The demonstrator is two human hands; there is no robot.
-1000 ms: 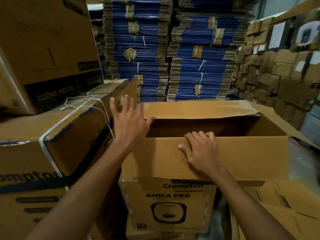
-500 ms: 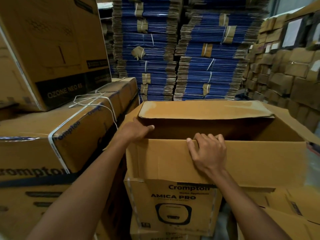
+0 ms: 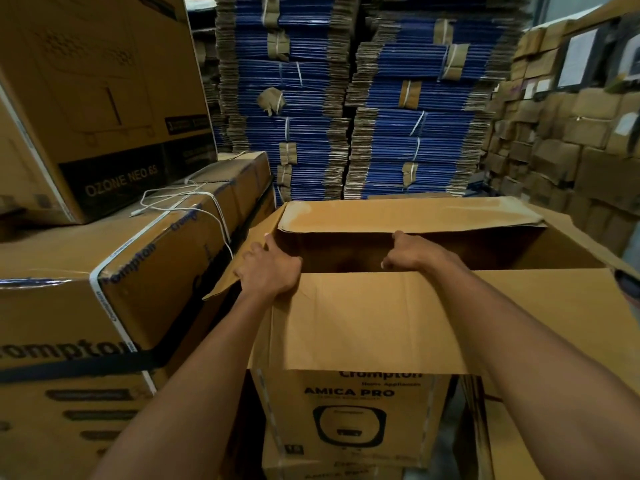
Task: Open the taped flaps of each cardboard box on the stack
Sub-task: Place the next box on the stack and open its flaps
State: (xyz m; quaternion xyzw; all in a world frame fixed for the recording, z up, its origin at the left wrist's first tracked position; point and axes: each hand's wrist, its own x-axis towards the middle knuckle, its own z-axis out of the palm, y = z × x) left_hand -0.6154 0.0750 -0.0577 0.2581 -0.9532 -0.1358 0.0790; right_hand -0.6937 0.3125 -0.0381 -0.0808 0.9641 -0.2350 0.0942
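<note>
A brown Crompton "AMICA PRO" cardboard box (image 3: pixel 349 407) stands in front of me on top of another like it, its top open. The near flap (image 3: pixel 398 317) hangs down over the front. The far flap (image 3: pixel 408 214) still lies partly over the opening. My left hand (image 3: pixel 268 268) grips the left side flap (image 3: pixel 247 261) at the box's left corner. My right hand (image 3: pixel 407 252) reaches over the near edge into the opening, fingers curled toward the far flap's edge; whether it holds that flap I cannot tell. The box's inside is dark.
Taped Crompton boxes (image 3: pixel 114 292) are stacked close on the left, with a white cable (image 3: pixel 180 199) on top and an "OZONE NEO 65" box (image 3: pixel 100 109) above. Bundles of flat blue cartons (image 3: pixel 349 109) fill the back. Small brown boxes (image 3: pixel 568 140) line the right wall.
My left hand dropped from the raised left flap to the box's left corner. My right hand left the near flap's top edge and reached forward into the opening. The camera moved closer.
</note>
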